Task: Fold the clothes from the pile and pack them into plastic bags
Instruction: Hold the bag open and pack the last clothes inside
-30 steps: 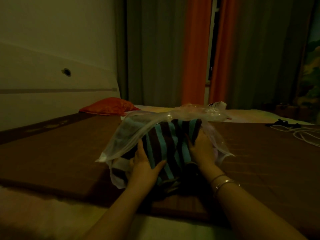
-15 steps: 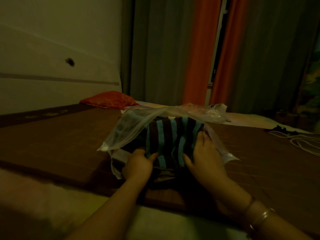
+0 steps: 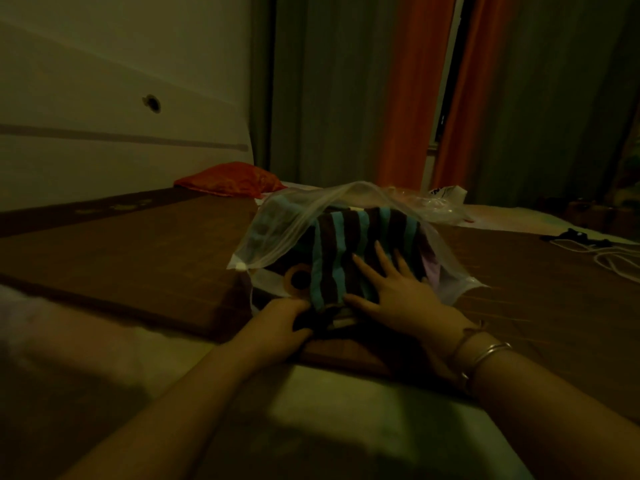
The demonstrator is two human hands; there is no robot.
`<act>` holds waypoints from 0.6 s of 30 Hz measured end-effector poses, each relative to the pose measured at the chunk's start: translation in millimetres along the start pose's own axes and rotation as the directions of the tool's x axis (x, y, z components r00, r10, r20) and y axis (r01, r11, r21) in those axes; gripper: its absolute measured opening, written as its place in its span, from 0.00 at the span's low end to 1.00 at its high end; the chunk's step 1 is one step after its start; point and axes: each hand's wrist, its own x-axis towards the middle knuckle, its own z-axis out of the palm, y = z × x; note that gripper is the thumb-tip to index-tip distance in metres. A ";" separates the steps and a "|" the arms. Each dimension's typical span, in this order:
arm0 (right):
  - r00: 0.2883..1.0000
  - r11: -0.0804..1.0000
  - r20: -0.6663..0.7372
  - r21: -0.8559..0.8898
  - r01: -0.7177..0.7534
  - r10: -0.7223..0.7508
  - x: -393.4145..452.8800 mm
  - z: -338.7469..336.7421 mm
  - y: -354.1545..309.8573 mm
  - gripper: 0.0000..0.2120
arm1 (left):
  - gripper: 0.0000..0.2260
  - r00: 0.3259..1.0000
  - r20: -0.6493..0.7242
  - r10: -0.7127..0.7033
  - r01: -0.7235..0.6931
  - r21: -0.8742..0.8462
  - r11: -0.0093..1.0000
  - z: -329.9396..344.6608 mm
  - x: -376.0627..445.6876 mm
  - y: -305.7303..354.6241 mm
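Two hands meet at the bag (image 3: 277,233) on the mat (image 3: 138,258): right hand (image 3: 398,292) lies flat, fingers spread, on the striped cloth (image 3: 349,251) inside; left hand (image 3: 280,323) grips its near edge.

no text, label, brand or number could be read anywhere in the dim view. a white bag (image 3: 446,195) at the far side of the bed carried a small dark mark, too blurred to make out.
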 end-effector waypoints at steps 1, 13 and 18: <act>1.000 1.000 -0.002 0.006 -0.008 0.008 1.9 -1.8 0.0 0.35 | 0.11 1.000 -0.014 0.002 -0.001 0.058 0.998 -0.9 -1.0 -2.2; 0.994 0.994 0.045 -0.038 -0.099 0.101 36.6 2.9 -8.7 0.48 | 0.03 0.910 -0.139 0.391 -0.257 0.553 0.793 14.0 5.2 2.1; 0.962 0.957 0.022 -0.115 -0.268 0.272 73.0 17.9 -25.9 0.46 | 0.07 0.907 -0.139 0.398 -0.253 0.576 0.778 20.1 -1.1 -5.3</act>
